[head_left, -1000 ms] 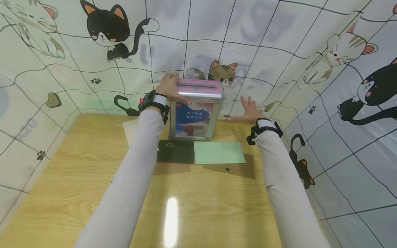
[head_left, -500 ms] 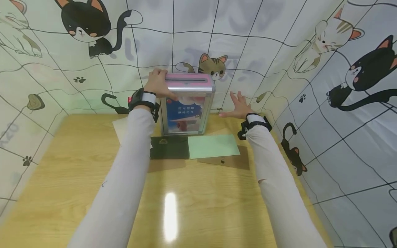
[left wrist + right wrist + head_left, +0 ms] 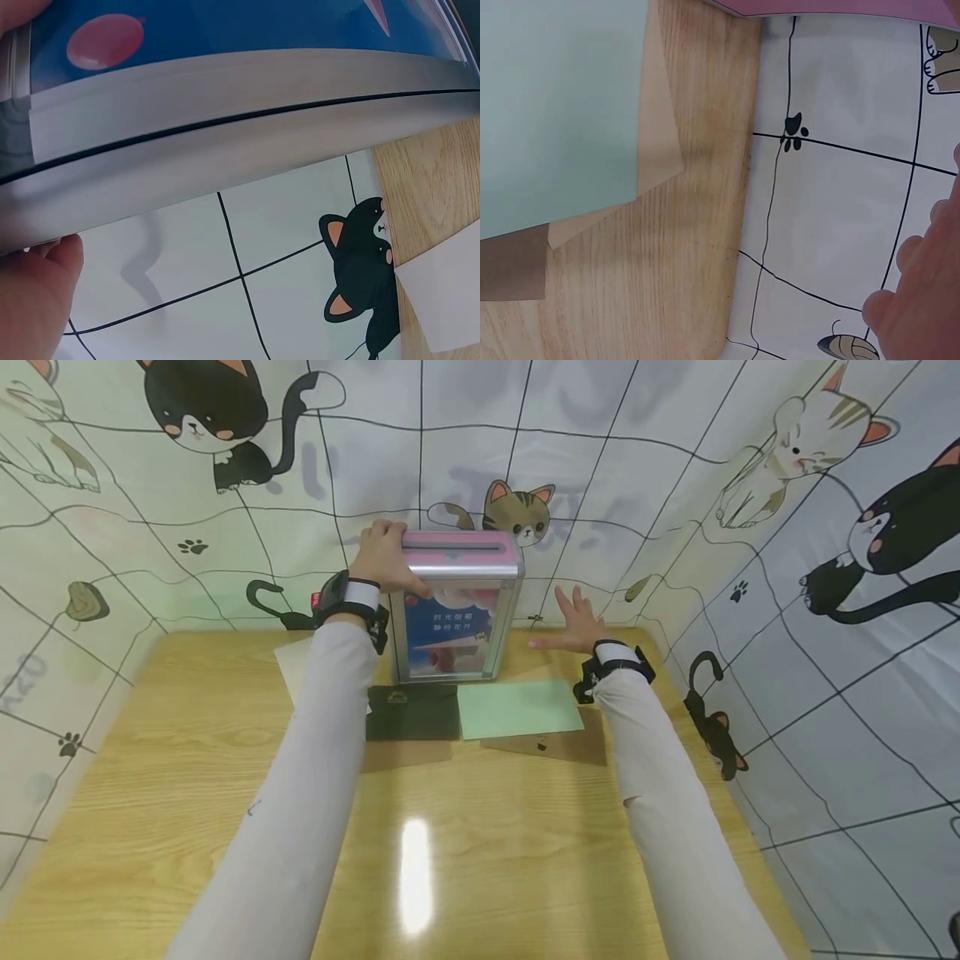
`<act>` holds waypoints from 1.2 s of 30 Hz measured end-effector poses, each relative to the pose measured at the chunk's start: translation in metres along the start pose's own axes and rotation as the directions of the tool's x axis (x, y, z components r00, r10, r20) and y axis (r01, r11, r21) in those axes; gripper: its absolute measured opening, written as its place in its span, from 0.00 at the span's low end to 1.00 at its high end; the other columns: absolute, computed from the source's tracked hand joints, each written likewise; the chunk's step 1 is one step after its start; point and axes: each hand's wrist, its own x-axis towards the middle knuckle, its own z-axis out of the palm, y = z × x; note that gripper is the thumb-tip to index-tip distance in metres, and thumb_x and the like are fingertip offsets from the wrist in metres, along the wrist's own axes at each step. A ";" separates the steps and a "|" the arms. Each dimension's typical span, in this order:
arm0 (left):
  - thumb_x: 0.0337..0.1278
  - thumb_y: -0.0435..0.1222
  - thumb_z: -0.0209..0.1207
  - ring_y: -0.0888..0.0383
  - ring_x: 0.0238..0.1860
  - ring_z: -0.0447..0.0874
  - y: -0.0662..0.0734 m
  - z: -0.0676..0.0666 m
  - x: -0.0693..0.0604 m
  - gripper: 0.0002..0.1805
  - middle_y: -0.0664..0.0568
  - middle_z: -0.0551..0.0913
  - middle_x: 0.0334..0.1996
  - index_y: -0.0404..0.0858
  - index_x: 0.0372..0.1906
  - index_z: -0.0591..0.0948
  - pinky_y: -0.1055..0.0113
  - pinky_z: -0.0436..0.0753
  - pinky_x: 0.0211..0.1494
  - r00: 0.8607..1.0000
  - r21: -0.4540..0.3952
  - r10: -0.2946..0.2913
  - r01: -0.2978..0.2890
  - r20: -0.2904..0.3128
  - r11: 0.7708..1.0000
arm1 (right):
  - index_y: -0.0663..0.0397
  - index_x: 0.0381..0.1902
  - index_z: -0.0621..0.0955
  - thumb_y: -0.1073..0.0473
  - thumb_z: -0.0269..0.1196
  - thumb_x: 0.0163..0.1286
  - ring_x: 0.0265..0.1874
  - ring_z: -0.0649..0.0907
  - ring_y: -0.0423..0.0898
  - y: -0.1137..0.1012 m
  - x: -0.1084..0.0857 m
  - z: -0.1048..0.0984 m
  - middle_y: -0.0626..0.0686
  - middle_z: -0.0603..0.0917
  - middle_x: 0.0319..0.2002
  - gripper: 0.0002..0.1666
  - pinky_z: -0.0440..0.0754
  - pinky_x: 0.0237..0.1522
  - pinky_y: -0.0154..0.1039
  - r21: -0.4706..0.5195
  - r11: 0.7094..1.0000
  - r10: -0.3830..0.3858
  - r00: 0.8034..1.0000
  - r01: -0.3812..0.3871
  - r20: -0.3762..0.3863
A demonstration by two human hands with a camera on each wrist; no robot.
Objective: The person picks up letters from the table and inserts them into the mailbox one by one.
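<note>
At the back of the table stands a letter box [image 3: 450,631] with a pink slotted top, silver frame and clear front over a blue printed card. My left hand [image 3: 381,558] grips its upper left side, thumb on the front face. In the left wrist view, fingers [image 3: 67,255] reach behind the silver edge, partly hidden by the box. To the right of the box, my right hand [image 3: 576,625] is spread and holds nothing, apart from the box. A dark green envelope [image 3: 412,714] and a pale green envelope [image 3: 521,708] lie before the box.
Brown envelopes [image 3: 555,747] lie partly under the green ones. A white paper [image 3: 291,664] shows beside my left forearm. Behind the wooden table [image 3: 495,843], a cat-patterned cloth [image 3: 390,460] hangs close at the back and sides.
The head view has shifted, so box, envelopes and hands all appear farther left and higher. My left hand keeps its grip on the letter box, and my right hand stays spread beside it.
</note>
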 end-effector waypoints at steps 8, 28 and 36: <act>0.24 0.52 0.71 0.42 0.65 0.48 -0.002 -0.002 0.000 0.61 0.39 0.51 0.66 0.37 0.69 0.52 0.51 0.61 0.64 1.000 0.006 0.007 -0.007 -0.017 1.000 | 0.41 0.70 0.32 0.26 0.60 0.45 0.67 0.33 0.63 0.003 -0.002 0.010 0.60 0.25 0.69 0.69 0.41 0.61 0.68 -0.006 1.000 -0.016 1.000 0.016 0.004; 0.21 0.52 0.71 0.43 0.65 0.50 -0.002 0.002 0.003 0.61 0.40 0.52 0.66 0.38 0.69 0.54 0.52 0.62 0.64 0.999 -0.005 0.007 -0.007 -0.043 1.000 | 0.41 0.71 0.34 0.24 0.60 0.42 0.67 0.33 0.62 0.021 0.002 0.046 0.60 0.28 0.70 0.71 0.34 0.58 0.70 -0.019 1.000 -0.024 0.999 0.024 0.026; 0.21 0.51 0.71 0.44 0.65 0.51 -0.002 0.004 0.002 0.61 0.41 0.52 0.66 0.38 0.69 0.54 0.52 0.62 0.64 0.999 -0.013 0.007 -0.007 -0.038 1.000 | 0.39 0.70 0.32 0.23 0.61 0.41 0.67 0.34 0.61 0.025 0.002 0.057 0.60 0.28 0.69 0.72 0.33 0.59 0.70 -0.030 0.999 -0.034 0.998 0.036 0.052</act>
